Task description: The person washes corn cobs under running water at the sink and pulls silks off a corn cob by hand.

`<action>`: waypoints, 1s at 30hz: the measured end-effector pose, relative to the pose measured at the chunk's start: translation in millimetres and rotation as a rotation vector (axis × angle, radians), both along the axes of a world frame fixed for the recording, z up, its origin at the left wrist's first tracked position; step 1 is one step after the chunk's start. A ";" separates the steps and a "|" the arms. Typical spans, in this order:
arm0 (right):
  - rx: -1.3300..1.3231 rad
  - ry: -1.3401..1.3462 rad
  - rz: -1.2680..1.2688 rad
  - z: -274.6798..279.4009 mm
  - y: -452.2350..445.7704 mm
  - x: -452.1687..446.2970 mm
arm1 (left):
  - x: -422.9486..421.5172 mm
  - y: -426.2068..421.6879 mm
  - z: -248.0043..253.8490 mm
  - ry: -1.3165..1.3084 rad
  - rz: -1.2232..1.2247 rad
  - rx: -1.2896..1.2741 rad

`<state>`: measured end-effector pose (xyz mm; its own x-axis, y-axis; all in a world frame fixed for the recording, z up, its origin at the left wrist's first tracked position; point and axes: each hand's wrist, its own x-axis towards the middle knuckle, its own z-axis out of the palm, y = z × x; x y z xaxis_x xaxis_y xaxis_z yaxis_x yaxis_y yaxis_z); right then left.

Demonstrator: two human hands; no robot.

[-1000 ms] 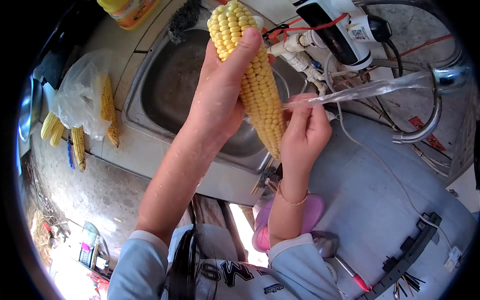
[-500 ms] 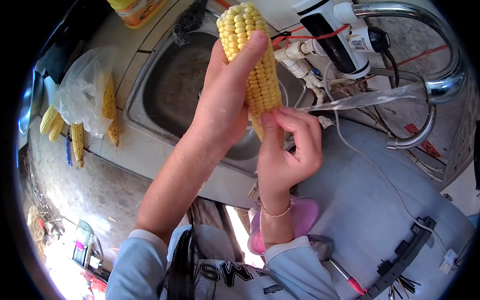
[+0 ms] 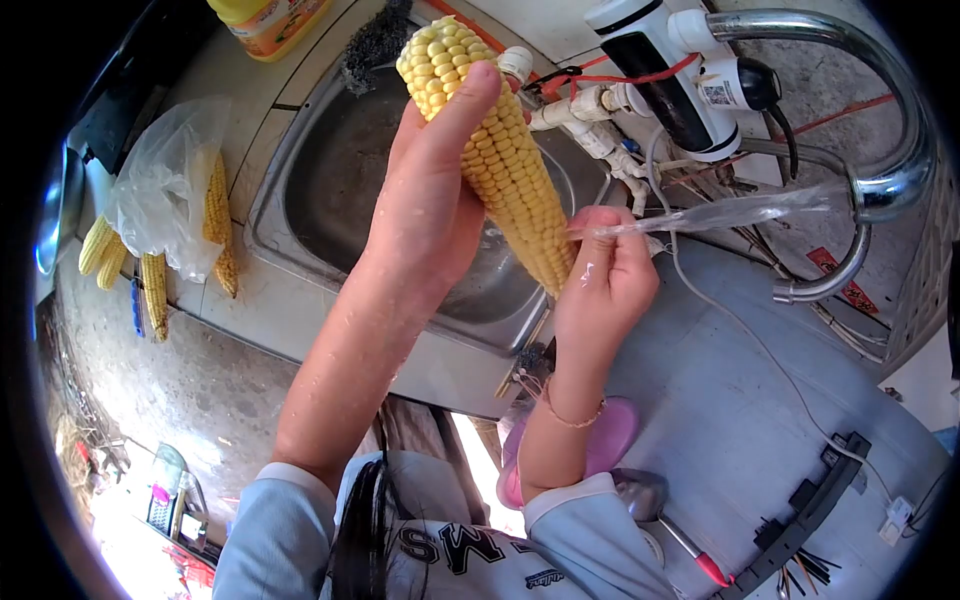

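Note:
A peeled yellow corn cob (image 3: 515,175) slants over the sink (image 3: 330,165), its thick end up and its narrow end toward my right hand. My left hand (image 3: 425,215) is wrapped around its upper part, thumb along the kernels. Beside the narrow end, my right hand (image 3: 612,270) is closed, thumb pressed to the curled fingers. A stream of water (image 3: 730,212) from the chrome faucet (image 3: 890,185) hits those fingers. Whatever is pinched there, if anything, is hidden or too small to name. Both hands are wet.
Several corn cobs (image 3: 155,290) lie on the counter at left, by a clear plastic bag (image 3: 175,190). A yellow bottle (image 3: 270,25) and a dark scrubber (image 3: 375,45) stand behind the sink. White pipes (image 3: 600,130) and a cable (image 3: 745,350) run at right.
The cob has tilted, its top going left and its narrow end swinging right. My right hand has moved slightly right, off the kernels and into the water stream, fingers curled tighter.

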<state>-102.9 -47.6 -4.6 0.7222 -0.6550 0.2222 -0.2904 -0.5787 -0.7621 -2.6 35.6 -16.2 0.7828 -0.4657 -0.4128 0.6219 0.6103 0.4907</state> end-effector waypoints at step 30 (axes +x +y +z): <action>0.849 0.173 0.324 17.1 2.8 2.5 | 41.8 9.4 -5.9 -0.113 -0.061 -0.010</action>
<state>-100.4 -44.9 12.4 0.8768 -0.3091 -0.3683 -0.3613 0.0817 -0.9289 39.1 45.1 -22.1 0.7943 -0.5173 -0.3185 0.5989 0.5785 0.5538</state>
